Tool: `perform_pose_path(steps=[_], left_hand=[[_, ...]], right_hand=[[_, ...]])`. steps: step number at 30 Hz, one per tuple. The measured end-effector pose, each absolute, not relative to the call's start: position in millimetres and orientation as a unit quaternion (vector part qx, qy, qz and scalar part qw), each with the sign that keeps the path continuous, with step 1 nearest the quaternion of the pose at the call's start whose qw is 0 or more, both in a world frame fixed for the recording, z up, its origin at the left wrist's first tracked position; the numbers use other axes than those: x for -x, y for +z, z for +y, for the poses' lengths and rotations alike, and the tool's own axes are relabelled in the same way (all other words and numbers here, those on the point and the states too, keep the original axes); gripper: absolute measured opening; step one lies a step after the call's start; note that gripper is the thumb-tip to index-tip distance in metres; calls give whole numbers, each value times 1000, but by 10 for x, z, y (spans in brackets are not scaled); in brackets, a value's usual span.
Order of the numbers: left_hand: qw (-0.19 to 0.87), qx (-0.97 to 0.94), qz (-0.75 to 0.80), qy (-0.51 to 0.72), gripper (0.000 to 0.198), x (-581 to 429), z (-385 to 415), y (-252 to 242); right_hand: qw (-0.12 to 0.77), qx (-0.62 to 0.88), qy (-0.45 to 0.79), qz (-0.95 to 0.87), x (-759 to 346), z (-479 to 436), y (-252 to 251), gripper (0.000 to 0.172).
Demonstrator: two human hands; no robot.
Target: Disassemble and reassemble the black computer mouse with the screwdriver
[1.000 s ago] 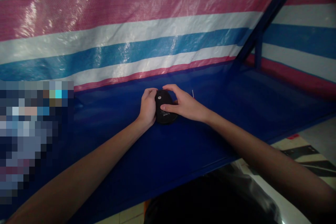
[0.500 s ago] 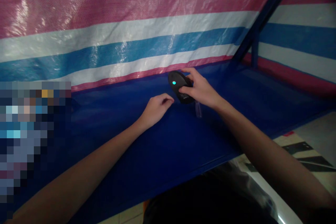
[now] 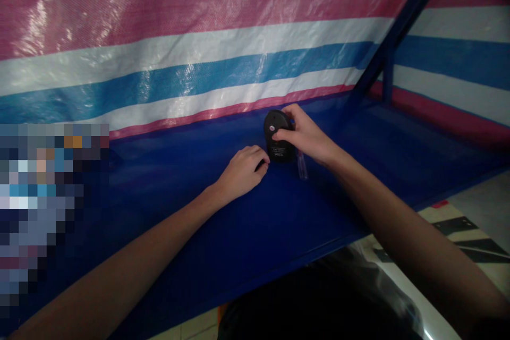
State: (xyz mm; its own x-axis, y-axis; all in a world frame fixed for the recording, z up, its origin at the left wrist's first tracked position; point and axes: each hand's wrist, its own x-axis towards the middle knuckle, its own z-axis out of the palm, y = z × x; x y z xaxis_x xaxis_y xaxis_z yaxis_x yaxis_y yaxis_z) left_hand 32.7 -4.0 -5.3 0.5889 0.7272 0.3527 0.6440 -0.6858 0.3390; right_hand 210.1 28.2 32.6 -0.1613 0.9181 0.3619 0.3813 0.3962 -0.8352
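My right hand (image 3: pixel 308 135) is closed around a black computer mouse (image 3: pixel 279 141), thumb and fingers gripping its sides, holding it tipped up with the underside and its small sensor window facing me, just above the blue table surface (image 3: pixel 239 223) near the striped tarp (image 3: pixel 199 37). My left hand (image 3: pixel 243 170) rests loosely curled and empty on the table just beside the mouse, fingertips close to its lower edge but apart from it. I judge the pick-up complete and the underside inspection under way; the mouse is not yet set down, and a small clear item (image 3: pixel 302 166) lies untouched below my right wrist.
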Motion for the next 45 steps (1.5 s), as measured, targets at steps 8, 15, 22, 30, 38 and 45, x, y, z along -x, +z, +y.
perform_pose_path(steps=[8, 15, 22, 30, 38, 45], left_hand=[[97, -870, 407, 260, 10, -339, -68, -57], [113, -818, 443, 351, 48, -333, -90, -71], [103, -830, 420, 353, 45, -323, -108, -31], [314, -754, 386, 428, 44, -304, -38, -64], [557, -559, 373, 487, 41, -263, 45, 20], [608, -519, 379, 466, 43, -232, 74, 30]], right_hand=[[501, 488, 304, -647, -2118, 308, 321, 39], [488, 458, 414, -617, -2078, 221, 377, 31], [479, 416, 429, -643, -2075, 189, 429, 41], [531, 389, 323, -679, -2075, 174, 461, 53], [420, 396, 206, -790, -2165, 238, 381, 73], [331, 369, 98, -863, -2162, 239, 342, 65]])
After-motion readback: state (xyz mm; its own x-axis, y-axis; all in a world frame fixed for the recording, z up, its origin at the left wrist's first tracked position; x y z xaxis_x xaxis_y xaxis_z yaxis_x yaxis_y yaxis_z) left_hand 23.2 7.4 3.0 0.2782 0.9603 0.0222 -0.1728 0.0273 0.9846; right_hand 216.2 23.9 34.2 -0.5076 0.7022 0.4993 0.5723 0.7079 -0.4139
